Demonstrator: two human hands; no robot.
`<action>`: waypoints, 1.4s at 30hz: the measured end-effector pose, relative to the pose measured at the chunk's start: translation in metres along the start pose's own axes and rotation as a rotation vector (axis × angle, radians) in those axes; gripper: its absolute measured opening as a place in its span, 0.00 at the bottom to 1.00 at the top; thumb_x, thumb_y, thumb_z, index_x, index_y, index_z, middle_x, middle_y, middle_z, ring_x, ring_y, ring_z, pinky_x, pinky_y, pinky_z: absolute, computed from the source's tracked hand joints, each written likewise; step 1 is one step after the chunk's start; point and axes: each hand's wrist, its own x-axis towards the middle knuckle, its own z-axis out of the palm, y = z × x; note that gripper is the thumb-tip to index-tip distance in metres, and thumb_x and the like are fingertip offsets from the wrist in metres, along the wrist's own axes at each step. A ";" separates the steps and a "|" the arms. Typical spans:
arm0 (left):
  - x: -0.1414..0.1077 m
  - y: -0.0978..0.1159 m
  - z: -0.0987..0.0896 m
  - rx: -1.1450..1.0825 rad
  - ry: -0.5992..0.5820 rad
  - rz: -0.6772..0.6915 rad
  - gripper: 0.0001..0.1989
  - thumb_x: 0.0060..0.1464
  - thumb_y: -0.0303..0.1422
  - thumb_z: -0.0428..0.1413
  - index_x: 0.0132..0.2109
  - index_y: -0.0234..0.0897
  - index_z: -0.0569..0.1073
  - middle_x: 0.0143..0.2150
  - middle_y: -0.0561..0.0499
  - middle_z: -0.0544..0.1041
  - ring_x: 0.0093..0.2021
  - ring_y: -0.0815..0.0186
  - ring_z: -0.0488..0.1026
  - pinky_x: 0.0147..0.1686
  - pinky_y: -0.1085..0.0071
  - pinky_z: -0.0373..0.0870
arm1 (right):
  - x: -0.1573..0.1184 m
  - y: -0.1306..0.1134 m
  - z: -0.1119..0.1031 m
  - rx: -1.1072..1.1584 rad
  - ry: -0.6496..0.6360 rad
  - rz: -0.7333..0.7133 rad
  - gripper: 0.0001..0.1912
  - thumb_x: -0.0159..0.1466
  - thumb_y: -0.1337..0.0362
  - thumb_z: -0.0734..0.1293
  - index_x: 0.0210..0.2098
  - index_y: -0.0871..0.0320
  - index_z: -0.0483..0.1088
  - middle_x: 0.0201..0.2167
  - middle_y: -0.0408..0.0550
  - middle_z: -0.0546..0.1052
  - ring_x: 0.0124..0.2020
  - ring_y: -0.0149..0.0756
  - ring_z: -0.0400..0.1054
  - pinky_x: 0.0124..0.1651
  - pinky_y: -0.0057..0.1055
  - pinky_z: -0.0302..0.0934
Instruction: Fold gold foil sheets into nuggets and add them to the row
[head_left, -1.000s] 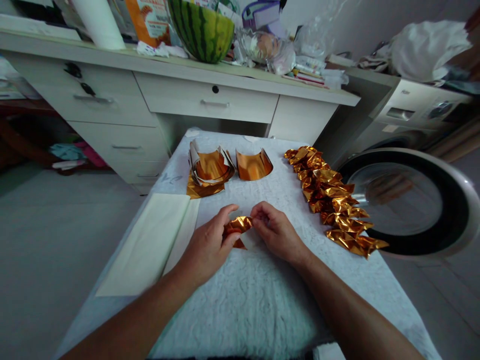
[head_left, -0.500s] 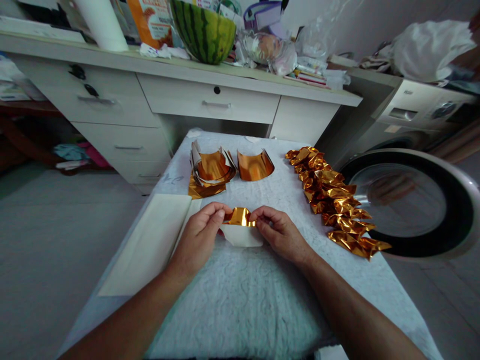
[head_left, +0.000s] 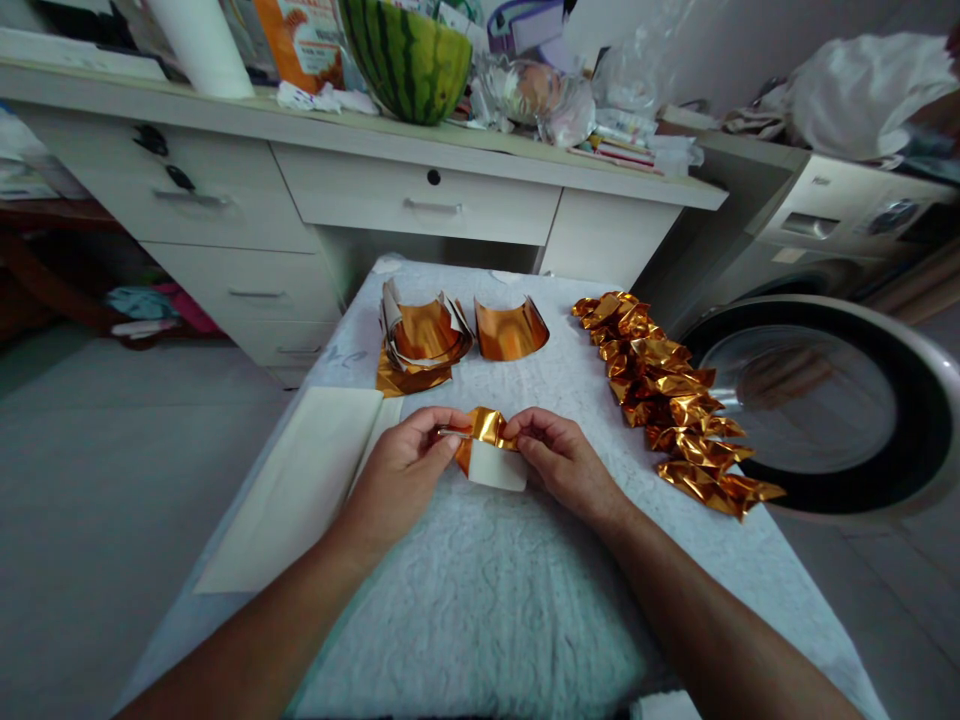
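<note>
A small gold foil sheet with a white underside (head_left: 497, 467) is held between my two hands, partly folded. My left hand (head_left: 405, 465) pinches its left end, where a fold stands up by the fingertips. At its right end my right hand (head_left: 562, 460) grips the foil between thumb and fingers. Beyond the hands lie a stack of curled gold sheets (head_left: 426, 335) and a separate curled gold sheet (head_left: 511, 332). Several twisted gold foil pieces (head_left: 660, 385) form a row on the right.
A cloth-covered table (head_left: 480, 610) lies beneath the hands, with white paper (head_left: 300, 480) on its left. Behind it, a counter (head_left: 360, 145) holds half a watermelon (head_left: 409, 62). The washing machine's open round door (head_left: 817, 405) stands at the right.
The left end of the foil has been folded inward, showing gold under my left fingers. Less of the white underside shows, and both hands have shifted slightly.
</note>
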 end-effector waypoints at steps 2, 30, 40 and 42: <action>0.001 -0.002 -0.001 0.131 0.040 0.071 0.09 0.57 0.31 0.51 0.43 0.38 0.73 0.42 0.50 0.77 0.41 0.63 0.74 0.43 0.65 0.71 | -0.001 0.001 -0.002 -0.111 -0.016 -0.068 0.08 0.63 0.68 0.59 0.37 0.57 0.70 0.28 0.42 0.70 0.27 0.29 0.62 0.31 0.26 0.56; 0.002 -0.012 0.002 0.854 -0.182 0.417 0.13 0.54 0.18 0.48 0.37 0.38 0.72 0.38 0.50 0.71 0.42 0.62 0.69 0.43 0.64 0.69 | -0.015 -0.017 -0.008 -0.829 -0.329 -0.367 0.12 0.59 0.71 0.69 0.42 0.56 0.72 0.45 0.48 0.73 0.47 0.41 0.62 0.51 0.39 0.55; -0.001 -0.009 -0.002 0.808 -0.254 0.402 0.10 0.55 0.21 0.49 0.35 0.38 0.71 0.40 0.49 0.70 0.44 0.60 0.67 0.45 0.61 0.68 | -0.018 -0.017 -0.003 -0.943 -0.372 -0.448 0.10 0.61 0.68 0.68 0.43 0.56 0.72 0.43 0.50 0.74 0.45 0.40 0.64 0.49 0.38 0.56; 0.000 -0.010 -0.002 0.800 -0.255 0.409 0.10 0.56 0.21 0.49 0.36 0.38 0.72 0.39 0.49 0.70 0.43 0.60 0.67 0.45 0.61 0.67 | -0.019 -0.016 -0.002 -0.962 -0.388 -0.469 0.08 0.63 0.69 0.66 0.42 0.56 0.73 0.43 0.50 0.74 0.45 0.39 0.65 0.49 0.38 0.57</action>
